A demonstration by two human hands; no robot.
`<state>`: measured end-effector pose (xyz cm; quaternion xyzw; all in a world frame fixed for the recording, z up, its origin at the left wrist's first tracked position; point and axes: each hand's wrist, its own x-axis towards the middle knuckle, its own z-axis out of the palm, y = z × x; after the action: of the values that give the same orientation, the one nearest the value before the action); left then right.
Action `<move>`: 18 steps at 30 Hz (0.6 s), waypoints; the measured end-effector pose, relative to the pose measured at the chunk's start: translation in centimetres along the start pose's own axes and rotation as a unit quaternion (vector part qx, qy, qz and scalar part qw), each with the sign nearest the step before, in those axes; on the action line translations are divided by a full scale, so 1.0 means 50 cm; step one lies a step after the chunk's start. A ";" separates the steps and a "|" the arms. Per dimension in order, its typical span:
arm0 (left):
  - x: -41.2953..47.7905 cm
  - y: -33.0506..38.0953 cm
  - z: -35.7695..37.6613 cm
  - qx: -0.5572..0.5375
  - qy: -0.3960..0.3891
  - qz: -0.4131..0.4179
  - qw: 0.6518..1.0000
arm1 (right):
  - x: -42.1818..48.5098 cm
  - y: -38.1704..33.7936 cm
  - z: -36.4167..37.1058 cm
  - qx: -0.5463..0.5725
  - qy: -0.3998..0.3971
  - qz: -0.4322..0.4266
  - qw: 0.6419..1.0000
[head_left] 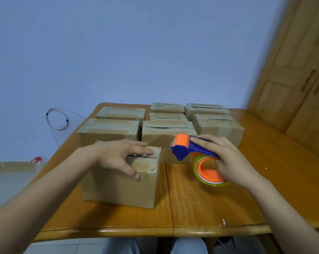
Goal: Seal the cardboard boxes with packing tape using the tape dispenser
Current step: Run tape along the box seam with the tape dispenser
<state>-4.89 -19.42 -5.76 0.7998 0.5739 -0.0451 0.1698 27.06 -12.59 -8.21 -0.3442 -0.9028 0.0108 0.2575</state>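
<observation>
My left hand (118,154) lies flat on top of the nearest box (118,187). Its fingers are straight across the seam where the two flaps meet, and the thumb hangs down the front face. My right hand (226,160) is wrapped round the blue handle of the tape dispenser (182,149), holding it in the air just beside the box's right edge with the orange roller pointing left toward it. The tape roll (212,183) hangs under the palm, above the table (200,208).

The box looks like light, thin cardboard, worn and frayed along the flaps, so I judge it will slide or tip if tape is dragged across it with no weight on top. The flaps will give under pressure. The left hand should press close to the seam but leave the tape's path free.

The dispenser looks like stiff, light plastic, and the handle is the place to hold it. Fingers should stay off the roll so it can turn, and clear of the front end, where a cutting blade likely sits. The tape itself is thin and sticky — left slack, it may fold onto itself.

The other boxes (109,129) stand in rows behind, seven of them. Shiny strips seem to run across their tops.
</observation>
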 end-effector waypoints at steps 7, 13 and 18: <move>0.010 0.024 0.033 0.095 0.092 -0.064 0.989 | 0.016 -0.017 0.011 0.018 0.002 0.012 1.000; 0.025 0.081 0.034 0.086 0.139 -0.126 0.978 | 0.030 -0.013 0.004 0.052 0.025 0.025 0.998; 0.035 0.115 0.046 0.029 0.194 -0.151 0.969 | 0.038 -0.013 -0.002 0.078 0.049 0.019 0.996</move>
<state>1.34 -20.23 -7.14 0.7021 0.7083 0.0696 0.0229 25.52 -11.93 -7.14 -0.3404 -0.8788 0.0687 0.3273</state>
